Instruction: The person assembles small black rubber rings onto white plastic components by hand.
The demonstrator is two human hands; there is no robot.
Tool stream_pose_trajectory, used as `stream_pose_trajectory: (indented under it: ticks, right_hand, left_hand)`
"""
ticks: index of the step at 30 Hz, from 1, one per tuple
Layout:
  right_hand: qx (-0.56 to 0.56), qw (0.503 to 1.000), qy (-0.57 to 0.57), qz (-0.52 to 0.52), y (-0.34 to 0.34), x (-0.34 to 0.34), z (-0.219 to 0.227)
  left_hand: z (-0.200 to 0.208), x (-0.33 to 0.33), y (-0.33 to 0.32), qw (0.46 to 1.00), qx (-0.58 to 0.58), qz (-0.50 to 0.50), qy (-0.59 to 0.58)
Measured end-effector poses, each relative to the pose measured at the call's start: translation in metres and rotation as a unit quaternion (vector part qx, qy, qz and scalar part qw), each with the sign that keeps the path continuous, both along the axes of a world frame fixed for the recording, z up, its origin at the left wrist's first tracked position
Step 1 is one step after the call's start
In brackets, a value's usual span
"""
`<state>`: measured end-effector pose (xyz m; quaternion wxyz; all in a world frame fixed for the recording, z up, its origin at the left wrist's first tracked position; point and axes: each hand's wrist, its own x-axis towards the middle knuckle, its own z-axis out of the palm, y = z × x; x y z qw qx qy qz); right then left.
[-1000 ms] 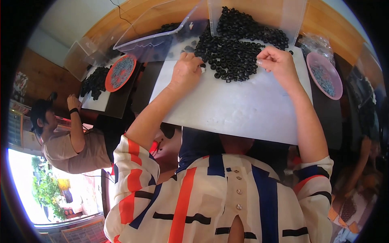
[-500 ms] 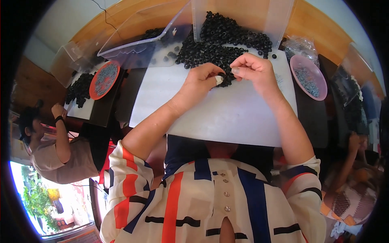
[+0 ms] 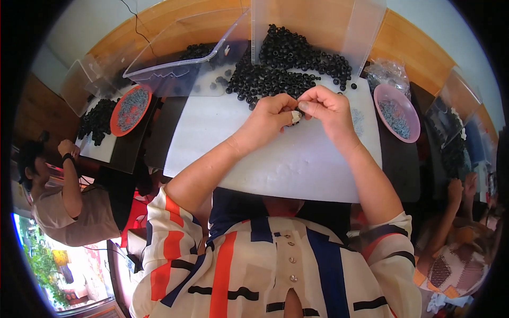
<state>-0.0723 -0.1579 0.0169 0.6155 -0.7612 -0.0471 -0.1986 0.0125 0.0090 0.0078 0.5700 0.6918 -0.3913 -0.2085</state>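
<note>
Over the white board [image 3: 238, 167] my two hands meet, fingertips almost touching. My left hand [image 3: 269, 117] is closed round a small round black part [image 3: 299, 118], mostly hidden by the fingers. A white wrap [image 3: 296, 115] covers one of its digits. My right hand [image 3: 330, 110] pinches thumb and forefinger together right against that part; anything between these tips is too small to make out. Just beyond the hands spreads a pile of small black ring-shaped parts [image 3: 270, 79].
Clear plastic bins [image 3: 212, 55] stand tipped behind the board. A pink bowl [image 3: 377, 100] of small grey pieces sits on the right, an orange bowl [image 3: 113, 124] of similar pieces on the left. One person [image 3: 79, 209] sits at left, another [image 3: 450, 254] at right.
My hands have drawn closer together and nearer to me, away from the pile. The right fingertips now meet the black part in my left hand. The view has shifted slightly.
</note>
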Motion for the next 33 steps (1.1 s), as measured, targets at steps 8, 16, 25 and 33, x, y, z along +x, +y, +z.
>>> stream_pose_trajectory:
  ticks: [8, 16, 25, 33]
  right_hand:
    - [-0.209, 0.971, -0.112, -0.032, 0.004, 0.0, -0.01]
    - [-0.183, 0.979, -0.082, 0.032, 0.011, 0.007, -0.016]
    - [-0.359, 0.906, -0.21, -0.081, 0.021, 0.009, -0.016]
    - [-0.57, 0.786, -0.232, -0.064, 0.036, 0.008, -0.027]
  left_hand:
    - [-0.004, 0.001, 0.005, 0.987, -0.037, 0.028, 0.155]
    - [-0.006, 0.015, 0.013, 0.981, -0.057, 0.047, 0.18]
    - [0.002, 0.029, 0.02, 0.968, -0.12, 0.113, 0.189]
    - [0.001, 0.031, 0.023, 0.937, -0.185, 0.199, 0.221]
